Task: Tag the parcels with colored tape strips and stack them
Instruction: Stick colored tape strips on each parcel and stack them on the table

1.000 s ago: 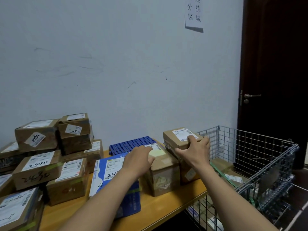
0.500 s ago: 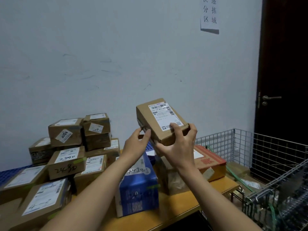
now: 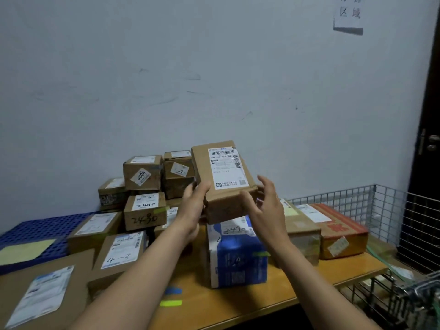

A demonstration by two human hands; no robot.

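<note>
Parcels of brown cardboard (image 3: 144,211) crowded the yellow wooden tabletop (image 3: 297,284) against a grey wall. One oblong brown cardboard parcel (image 3: 223,186) with a white shipping label was up in the air, tilted, above a blue-and-white box marked 2490 (image 3: 238,256). The left hand (image 3: 191,210) gripped its lower left corner, thumb on the labelled face. The right hand (image 3: 267,210) was beside its lower right edge, fingers spread and gripping nothing; whether it touched the cardboard could not be told. A blue tape strip (image 3: 173,291) and a yellow-green tape strip (image 3: 171,303) lay near the tabletop's front edge.
</note>
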